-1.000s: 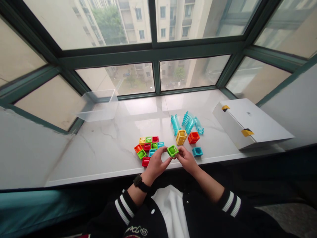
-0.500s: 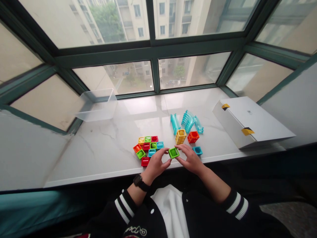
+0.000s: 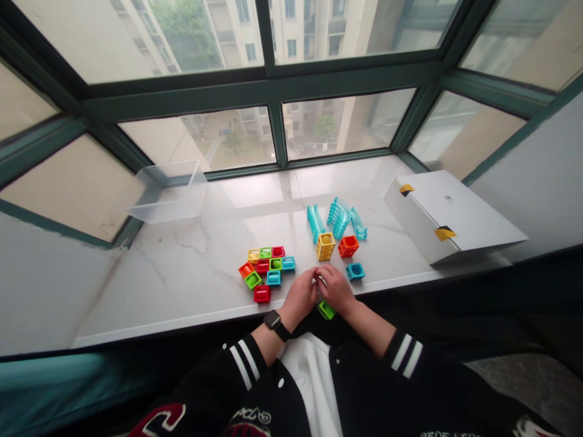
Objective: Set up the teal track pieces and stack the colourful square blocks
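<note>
My left hand and my right hand meet at the front edge of the sill, fingers curled in and fingertips together. No block shows between them. A green cube block is just below my hands, past the sill's edge and tilted, apart from the fingertips. Beyond my right hand stand a yellow block stack, an orange-red block and a blue block. To the left of my left hand lies a cluster of coloured blocks, with a red block nearest the edge.
Clear teal track pieces lie behind the yellow stack. A transparent plastic bin stands at the back left of the marble sill. A white box with yellow-black tabs is at the right. Windows close off the back.
The green block has left my fingers and dropped toward me, below the sill's edge. My hands have come together where it was held. The view has shifted slightly.
</note>
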Available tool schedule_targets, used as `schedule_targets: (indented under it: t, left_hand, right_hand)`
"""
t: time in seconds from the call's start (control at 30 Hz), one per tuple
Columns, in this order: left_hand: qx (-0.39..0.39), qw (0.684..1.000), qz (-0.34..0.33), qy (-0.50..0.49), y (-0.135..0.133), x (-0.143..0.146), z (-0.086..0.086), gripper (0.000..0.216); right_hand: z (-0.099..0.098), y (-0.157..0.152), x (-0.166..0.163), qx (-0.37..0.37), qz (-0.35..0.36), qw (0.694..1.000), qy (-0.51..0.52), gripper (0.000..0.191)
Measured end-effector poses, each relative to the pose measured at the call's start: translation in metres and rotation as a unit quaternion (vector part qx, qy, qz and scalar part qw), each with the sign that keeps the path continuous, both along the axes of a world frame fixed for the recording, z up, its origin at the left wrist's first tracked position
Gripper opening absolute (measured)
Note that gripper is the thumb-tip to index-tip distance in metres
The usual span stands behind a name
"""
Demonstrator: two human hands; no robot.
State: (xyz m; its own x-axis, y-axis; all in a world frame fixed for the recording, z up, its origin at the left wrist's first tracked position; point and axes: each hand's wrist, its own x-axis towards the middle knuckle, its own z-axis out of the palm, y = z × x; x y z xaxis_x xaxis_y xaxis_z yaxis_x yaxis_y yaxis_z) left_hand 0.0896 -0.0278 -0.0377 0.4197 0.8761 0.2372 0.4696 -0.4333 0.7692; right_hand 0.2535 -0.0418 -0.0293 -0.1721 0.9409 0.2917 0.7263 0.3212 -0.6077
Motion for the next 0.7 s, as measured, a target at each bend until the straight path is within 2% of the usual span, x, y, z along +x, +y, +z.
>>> schedule_targets:
  t: [0.1,0.2,0.7]
  left_hand:
    - [0.027,0.999,0.013,0.014,-0.001,0.007,-0.028,0.052]
    - [0.027,0.999,0.029,0.003,0.000,0.007,-0.040,0.049]
    - [0.005,0.998,0.026,-0.057,0.001,0.002,-0.035,0.047]
  right_hand:
    - [-0.032,-0.005,-0.019,0.015,-0.054,0.995,-0.078,0.025]
    - [-0.048,-0.004,-0.025,0.010,-0.057,0.993,-0.098,0.026]
    - [-0.050,-0.001,-0.021,0.045,-0.038,0.991,-0.122,0.021]
